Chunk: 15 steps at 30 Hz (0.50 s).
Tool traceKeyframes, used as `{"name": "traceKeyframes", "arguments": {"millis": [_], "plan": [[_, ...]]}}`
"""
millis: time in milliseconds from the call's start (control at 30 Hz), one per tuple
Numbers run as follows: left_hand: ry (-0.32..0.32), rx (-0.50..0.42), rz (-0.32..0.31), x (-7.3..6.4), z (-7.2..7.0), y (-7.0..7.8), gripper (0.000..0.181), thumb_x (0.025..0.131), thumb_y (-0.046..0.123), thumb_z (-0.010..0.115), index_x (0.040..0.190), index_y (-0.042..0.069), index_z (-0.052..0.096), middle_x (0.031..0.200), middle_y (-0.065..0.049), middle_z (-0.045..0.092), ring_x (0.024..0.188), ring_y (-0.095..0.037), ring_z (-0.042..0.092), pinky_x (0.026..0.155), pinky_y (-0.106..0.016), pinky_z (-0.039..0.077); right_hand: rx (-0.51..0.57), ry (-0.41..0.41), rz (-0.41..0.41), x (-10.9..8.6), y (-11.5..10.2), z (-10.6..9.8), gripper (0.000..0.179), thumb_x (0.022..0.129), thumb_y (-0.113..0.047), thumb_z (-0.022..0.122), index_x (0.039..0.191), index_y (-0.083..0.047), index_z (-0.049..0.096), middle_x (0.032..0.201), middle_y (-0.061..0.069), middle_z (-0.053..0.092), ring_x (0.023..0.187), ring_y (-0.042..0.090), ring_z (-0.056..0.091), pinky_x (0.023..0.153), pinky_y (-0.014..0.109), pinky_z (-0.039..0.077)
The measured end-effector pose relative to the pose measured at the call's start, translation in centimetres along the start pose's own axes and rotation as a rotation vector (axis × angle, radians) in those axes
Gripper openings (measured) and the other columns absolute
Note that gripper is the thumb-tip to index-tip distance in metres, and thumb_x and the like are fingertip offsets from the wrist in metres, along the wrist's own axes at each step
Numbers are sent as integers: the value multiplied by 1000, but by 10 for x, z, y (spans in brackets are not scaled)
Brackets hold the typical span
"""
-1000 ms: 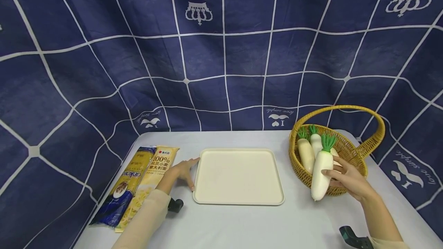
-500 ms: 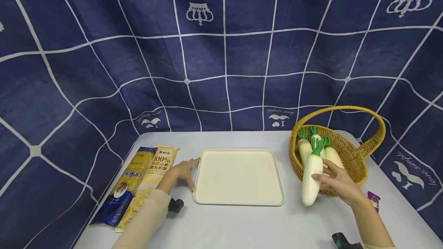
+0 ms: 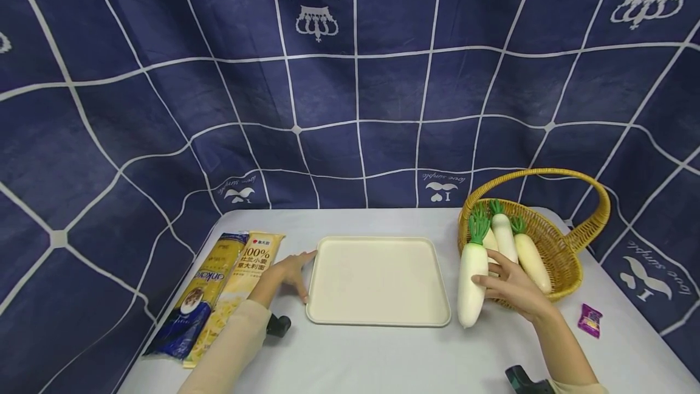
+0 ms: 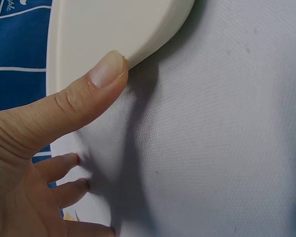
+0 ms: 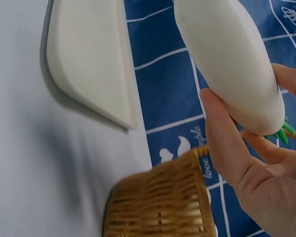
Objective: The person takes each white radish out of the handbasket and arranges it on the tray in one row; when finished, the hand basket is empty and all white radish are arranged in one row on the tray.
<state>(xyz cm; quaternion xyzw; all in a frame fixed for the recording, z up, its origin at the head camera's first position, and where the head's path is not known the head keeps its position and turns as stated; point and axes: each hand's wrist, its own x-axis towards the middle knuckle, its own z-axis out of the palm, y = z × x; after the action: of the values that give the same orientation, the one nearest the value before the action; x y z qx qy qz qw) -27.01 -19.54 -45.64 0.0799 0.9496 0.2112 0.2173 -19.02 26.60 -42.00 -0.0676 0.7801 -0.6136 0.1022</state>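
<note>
A white radish [image 3: 471, 284] with a green top is held by my right hand [image 3: 511, 284], the thumb on one side and fingers on the other. In the right wrist view the radish [image 5: 232, 59] is raised above the table. Several other white radishes [image 3: 531, 260] lie in the wicker basket [image 3: 569, 275] just behind that hand. At the left side of the cream tray [image 3: 377, 281], my left hand [image 3: 287, 272] rests with fingers spread. Its thumb [image 4: 106, 74] touches the tray's edge in the left wrist view.
Two pasta packets, one blue and gold [image 3: 197, 297] and one yellow [image 3: 235, 297], lie at the table's left. A small purple packet [image 3: 590, 321] lies right of the basket. A blue curtain [image 3: 388, 90] hangs behind the white table [image 3: 372, 357].
My right hand has carried the radish left, away from the basket and closer to the tray. The purple packet has come into sight from behind the arm. My left hand stays in place.
</note>
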Motion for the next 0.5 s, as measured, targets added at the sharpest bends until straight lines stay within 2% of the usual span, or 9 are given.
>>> {"name": "traceKeyframes", "arguments": {"millis": [200,500], "plan": [[0,10,3,0,0,0,121,44,18,93,147,10,31,148,-25,29,135,-49,22,111,-59,19,32,-28,1,9,-2,13,81,87,-11,62,146,8,9,135,41,34,98,18,60,75,31,57],[4,19,2,0,0,-1,120,44,18,93,147,11,31,148,-24,30,135,-49,23,111,-60,20,73,-65,-40,27,-2,35,78,85,-10,63,145,6,15,134,38,38,101,24,60,76,37,57]]}}
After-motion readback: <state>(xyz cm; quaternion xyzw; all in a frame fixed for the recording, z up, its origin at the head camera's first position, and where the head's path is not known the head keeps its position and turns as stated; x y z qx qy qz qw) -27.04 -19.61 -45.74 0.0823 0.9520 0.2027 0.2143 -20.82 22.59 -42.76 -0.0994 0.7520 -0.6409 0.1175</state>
